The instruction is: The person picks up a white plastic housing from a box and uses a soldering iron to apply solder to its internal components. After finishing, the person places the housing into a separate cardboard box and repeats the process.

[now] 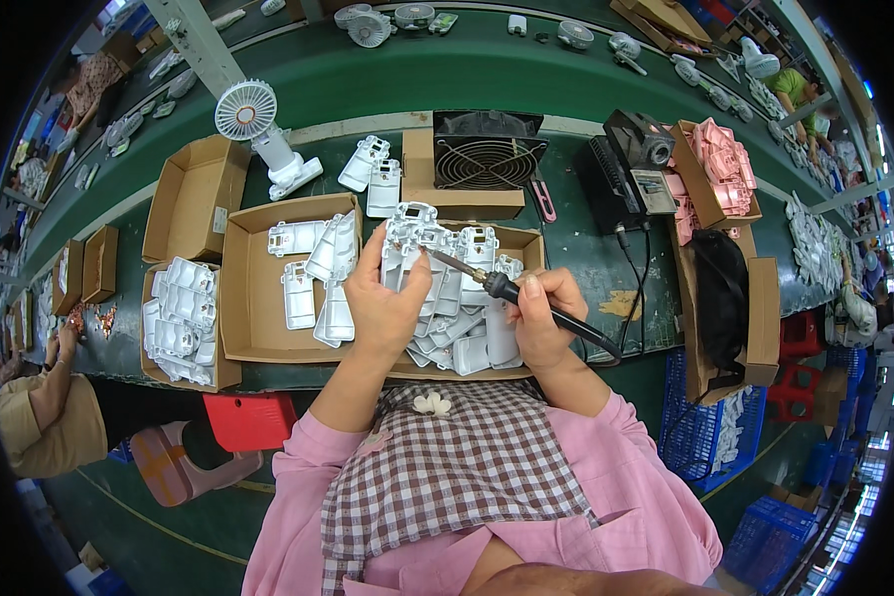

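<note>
My left hand (385, 306) is closed around a white plastic housing (411, 218), held up over an open box of similar white housings (475, 328). Between the thumb and fingers of my right hand (546, 323) is a soldering iron (501, 287) with a black handle. Its metal tip points left at the housing, close to my left thumb; whether it touches cannot be made out. Just left of my hands, a second cardboard box (253, 328) holds several white housings. Two or three more housings (382, 184) lie behind it.
A white handheld fan (246, 111) stands at the back left. Behind the boxes is a black fan with a wire grille (489, 164). Black powered units (611, 184) with cables stand to the right, near a box of pink parts (720, 169). Another full box (181, 313) sits left.
</note>
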`<act>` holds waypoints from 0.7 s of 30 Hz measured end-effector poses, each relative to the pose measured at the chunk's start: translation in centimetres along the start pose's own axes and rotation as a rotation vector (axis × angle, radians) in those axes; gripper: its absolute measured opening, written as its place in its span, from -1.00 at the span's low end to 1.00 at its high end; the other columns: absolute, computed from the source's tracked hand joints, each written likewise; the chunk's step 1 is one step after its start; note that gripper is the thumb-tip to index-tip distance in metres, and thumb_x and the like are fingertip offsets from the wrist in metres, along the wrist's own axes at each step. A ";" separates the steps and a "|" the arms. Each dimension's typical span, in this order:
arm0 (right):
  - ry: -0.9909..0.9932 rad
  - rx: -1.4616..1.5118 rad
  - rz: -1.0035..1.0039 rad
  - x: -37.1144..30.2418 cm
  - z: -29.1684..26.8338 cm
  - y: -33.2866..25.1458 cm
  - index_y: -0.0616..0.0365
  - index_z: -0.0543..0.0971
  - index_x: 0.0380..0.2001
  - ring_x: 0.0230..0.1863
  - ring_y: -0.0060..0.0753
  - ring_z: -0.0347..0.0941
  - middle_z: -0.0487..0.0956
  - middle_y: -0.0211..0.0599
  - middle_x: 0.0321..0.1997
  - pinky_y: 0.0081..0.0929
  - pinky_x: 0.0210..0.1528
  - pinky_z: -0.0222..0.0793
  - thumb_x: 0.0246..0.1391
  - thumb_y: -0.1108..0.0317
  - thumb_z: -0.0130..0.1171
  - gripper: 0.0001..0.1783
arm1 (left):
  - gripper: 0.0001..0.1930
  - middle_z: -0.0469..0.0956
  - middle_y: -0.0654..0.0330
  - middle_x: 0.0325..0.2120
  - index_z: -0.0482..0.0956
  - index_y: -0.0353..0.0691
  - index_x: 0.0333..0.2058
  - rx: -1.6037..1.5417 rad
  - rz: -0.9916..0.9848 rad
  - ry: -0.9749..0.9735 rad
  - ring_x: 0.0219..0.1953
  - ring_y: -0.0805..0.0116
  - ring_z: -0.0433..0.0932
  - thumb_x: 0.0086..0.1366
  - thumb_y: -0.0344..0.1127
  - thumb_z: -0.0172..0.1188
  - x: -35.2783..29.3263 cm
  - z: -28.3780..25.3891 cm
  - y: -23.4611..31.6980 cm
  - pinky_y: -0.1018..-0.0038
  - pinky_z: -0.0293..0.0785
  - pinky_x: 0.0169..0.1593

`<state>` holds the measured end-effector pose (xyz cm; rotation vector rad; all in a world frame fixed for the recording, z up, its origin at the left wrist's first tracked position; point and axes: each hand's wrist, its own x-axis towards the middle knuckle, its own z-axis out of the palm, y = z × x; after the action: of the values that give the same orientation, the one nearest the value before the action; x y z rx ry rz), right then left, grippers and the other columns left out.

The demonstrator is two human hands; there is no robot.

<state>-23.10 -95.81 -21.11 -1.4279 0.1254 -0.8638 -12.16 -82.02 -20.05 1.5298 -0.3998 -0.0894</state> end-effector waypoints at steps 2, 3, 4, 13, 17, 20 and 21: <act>0.000 -0.001 0.004 0.0 0.0 0.0 0.20 0.34 -0.47 -0.68 -0.66 0.25 0.42 -0.30 -0.60 -0.67 -0.62 0.22 0.18 0.43 0.00 -0.84 | -0.56 0.58 0.21 -0.28 0.43 -0.44 -0.01 -0.017 -0.014 -0.003 -0.29 0.59 0.51 0.11 -0.47 0.21 0.0 0.0 0.0 0.62 0.45 -0.20; -0.006 0.001 0.005 0.0 0.0 0.0 0.21 0.34 -0.47 -0.67 -0.66 0.25 0.42 -0.31 -0.60 -0.67 -0.62 0.22 0.18 0.42 0.00 -0.84 | -0.56 0.58 0.21 -0.28 0.43 -0.44 -0.01 -0.018 -0.015 -0.003 -0.29 0.59 0.51 0.11 -0.47 0.21 0.0 0.0 0.0 0.62 0.45 -0.20; -0.011 0.003 0.005 0.0 -0.1 0.1 0.21 0.35 -0.47 -0.67 -0.66 0.25 0.41 -0.31 -0.61 -0.67 -0.62 0.22 0.18 0.42 0.00 -0.84 | -0.56 0.59 0.21 -0.28 0.44 -0.43 -0.01 -0.004 -0.004 -0.005 -0.29 0.59 0.51 0.11 -0.47 0.21 0.0 0.0 0.0 0.62 0.45 -0.20; 0.114 0.028 0.000 -0.5 -0.5 0.4 0.18 0.31 -0.48 -0.69 -0.56 0.29 0.40 -0.26 -0.65 -0.57 -0.66 0.28 0.17 0.32 -0.03 -0.80 | -0.50 0.55 0.18 -0.25 0.35 -0.40 0.02 -0.020 -0.032 -0.060 -0.26 0.52 0.52 0.09 -0.45 0.25 0.1 -0.1 -0.2 0.58 0.45 -0.17; 0.095 0.230 -0.063 -0.5 -0.8 0.8 0.21 0.36 -0.43 -0.62 -0.64 0.32 0.46 -0.24 -0.49 -0.64 -0.55 0.32 0.17 0.42 0.01 -0.87 | -0.36 0.51 0.15 -0.21 0.21 -0.36 0.09 0.102 -0.047 -0.105 -0.26 0.45 0.52 0.06 -0.40 0.31 0.0 0.2 -0.4 0.54 0.46 -0.17; 0.092 0.088 -0.110 -0.3 -0.5 0.4 0.17 0.31 -0.45 -0.69 -0.54 0.28 0.40 -0.25 -0.65 -0.55 -0.62 0.30 0.19 0.29 -0.04 -0.80 | -0.47 0.51 0.15 -0.24 0.20 -0.34 0.11 -0.141 -0.148 -0.130 -0.30 0.49 0.53 0.21 -0.38 0.18 0.0 0.1 -0.2 0.59 0.49 -0.31; 0.082 0.064 -0.089 -0.3 -0.4 0.2 0.17 0.32 -0.45 -0.68 -0.55 0.29 0.40 -0.25 -0.64 -0.56 -0.61 0.30 0.19 0.31 -0.05 -0.81 | -0.54 0.53 0.14 -0.27 0.20 -0.35 0.11 -0.332 -0.248 -0.133 -0.33 0.48 0.55 0.28 -0.38 0.10 0.0 0.0 -0.6 0.62 0.50 -0.38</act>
<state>-23.44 -95.97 -21.52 -1.3471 0.0959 -0.9915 -12.04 -82.00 -20.61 1.2414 -0.2822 -0.4330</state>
